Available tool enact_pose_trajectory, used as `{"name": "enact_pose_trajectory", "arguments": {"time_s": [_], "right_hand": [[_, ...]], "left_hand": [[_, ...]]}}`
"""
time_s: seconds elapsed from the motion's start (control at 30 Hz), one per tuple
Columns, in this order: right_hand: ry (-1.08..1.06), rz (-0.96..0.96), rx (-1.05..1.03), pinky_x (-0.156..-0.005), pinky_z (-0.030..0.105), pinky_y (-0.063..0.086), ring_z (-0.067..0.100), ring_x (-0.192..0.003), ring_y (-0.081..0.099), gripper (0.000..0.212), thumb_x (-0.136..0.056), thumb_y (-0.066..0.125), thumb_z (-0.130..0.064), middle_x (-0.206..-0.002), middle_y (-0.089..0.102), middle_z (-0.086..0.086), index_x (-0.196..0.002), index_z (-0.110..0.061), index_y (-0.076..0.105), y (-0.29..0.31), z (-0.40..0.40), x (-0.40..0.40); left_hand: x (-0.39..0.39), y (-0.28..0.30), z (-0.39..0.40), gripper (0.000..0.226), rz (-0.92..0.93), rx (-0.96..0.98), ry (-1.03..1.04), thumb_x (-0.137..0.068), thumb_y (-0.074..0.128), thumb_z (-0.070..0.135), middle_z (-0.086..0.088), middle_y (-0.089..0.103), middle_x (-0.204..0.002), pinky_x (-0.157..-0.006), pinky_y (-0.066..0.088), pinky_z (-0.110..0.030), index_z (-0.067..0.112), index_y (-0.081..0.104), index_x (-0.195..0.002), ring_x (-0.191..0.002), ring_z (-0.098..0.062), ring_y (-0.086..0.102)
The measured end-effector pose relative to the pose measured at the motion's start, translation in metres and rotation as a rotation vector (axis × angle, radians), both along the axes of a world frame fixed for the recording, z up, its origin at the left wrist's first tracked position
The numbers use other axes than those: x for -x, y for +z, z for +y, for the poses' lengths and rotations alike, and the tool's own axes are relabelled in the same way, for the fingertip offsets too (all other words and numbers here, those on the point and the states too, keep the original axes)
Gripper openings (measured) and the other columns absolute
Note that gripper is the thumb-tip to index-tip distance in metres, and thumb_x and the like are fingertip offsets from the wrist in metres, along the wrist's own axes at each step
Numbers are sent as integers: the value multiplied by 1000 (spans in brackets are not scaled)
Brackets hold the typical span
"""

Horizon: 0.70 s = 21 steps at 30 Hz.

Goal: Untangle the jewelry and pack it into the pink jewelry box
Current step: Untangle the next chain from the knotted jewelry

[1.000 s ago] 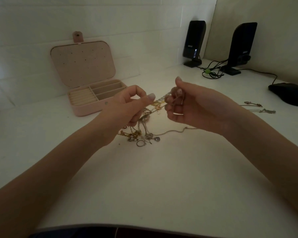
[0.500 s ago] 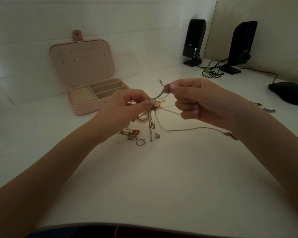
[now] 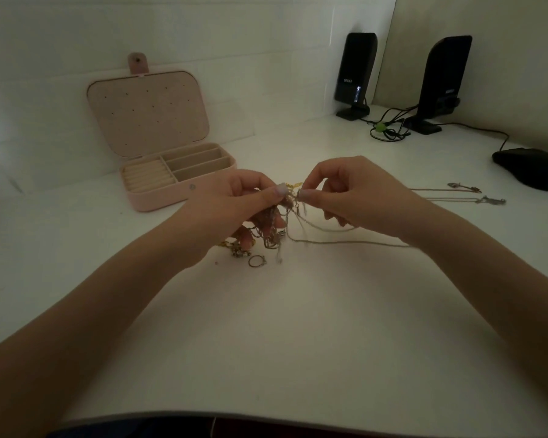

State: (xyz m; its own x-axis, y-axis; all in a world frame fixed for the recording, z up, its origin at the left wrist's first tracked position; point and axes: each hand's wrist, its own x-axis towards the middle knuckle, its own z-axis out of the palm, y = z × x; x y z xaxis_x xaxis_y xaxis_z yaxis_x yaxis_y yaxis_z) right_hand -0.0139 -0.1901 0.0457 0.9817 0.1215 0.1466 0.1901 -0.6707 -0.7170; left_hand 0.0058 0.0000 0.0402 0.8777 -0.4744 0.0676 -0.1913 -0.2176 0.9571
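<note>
We see both forearms bare from the lower frame edge to the wrists, with no sleeve, watch, bracelet or ring visible on either. The left hand (image 3: 234, 203) and the right hand (image 3: 355, 194) carry longish fingernails with a pale, light-toned finish, clearest on the left thumb and the right forefinger. Along the bottom edge we make out a dark strip, apparently navy clothing, crossed by a thin pale line, its details too dim to read further.
</note>
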Motion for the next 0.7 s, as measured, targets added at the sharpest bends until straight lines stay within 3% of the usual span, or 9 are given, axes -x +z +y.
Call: {"name": "enact_pose_trajectory", "arguments": {"time_s": [0.17,0.33,0.5,0.7], "right_hand": [[-64,-153,199,-66,22,47,4,-73,59,10,-87,66,-38,-78,64,-12,-82,-30,64,-3,1,-1],[79,62,-30,-63,11,51,2,-67,66,21,-80,68,-46,-72,72,-9,-79,-26,75,9,10,10],[33,161,-243,-72,23,53,5,-64,63,15,-77,74,-38,-72,72,-4,-77,-23,76,-2,20,10],[-1,180,-369,-65,17,53,3,-60,60,15,-82,71,-29,-65,69,-5,-81,-14,74,0,19,11]], "left_hand": [[0,-1,1,24,29,-5,11,-80,61,34,2,66,-60,-40,41,-18,12,68,-81,-51,-8,58],[-2,-1,1,22,21,17,34,-86,60,29,2,66,-59,-40,40,-17,9,65,-81,-48,-7,56],[-3,-1,1,35,16,28,50,-74,62,38,1,65,-58,-40,40,-16,5,65,-84,-47,-7,56],[-4,-2,0,22,19,77,106,-86,62,29,3,57,-48,-35,31,-14,12,60,-72,-36,-6,45]]}}
